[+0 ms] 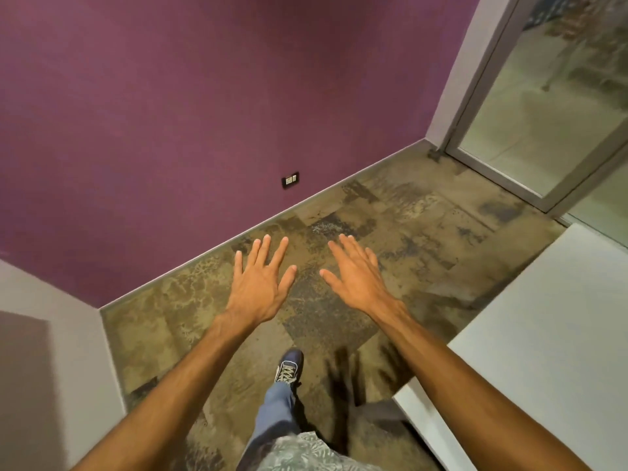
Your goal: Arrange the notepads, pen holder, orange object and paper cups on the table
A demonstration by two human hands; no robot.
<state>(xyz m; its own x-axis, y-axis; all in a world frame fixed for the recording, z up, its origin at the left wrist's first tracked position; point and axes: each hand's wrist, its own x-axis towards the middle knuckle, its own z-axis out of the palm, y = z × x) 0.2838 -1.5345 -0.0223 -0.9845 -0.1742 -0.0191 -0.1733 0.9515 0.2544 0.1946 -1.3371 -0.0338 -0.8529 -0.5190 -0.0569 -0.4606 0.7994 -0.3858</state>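
Note:
My left hand [261,277] and my right hand [356,273] are stretched out in front of me, palms down, fingers spread, holding nothing. They hover over the patterned carpet floor, side by side and a little apart. A white table [543,334] runs along the right edge of the view, with only its bare corner showing. No notepads, pen holder, orange object or paper cups are visible.
A purple wall [204,113] with a small socket plate [290,180] stands ahead. A glass door [530,107] in a grey frame is at the top right. A white surface [51,334] sits at the left. My leg and blue shoe [289,367] are below.

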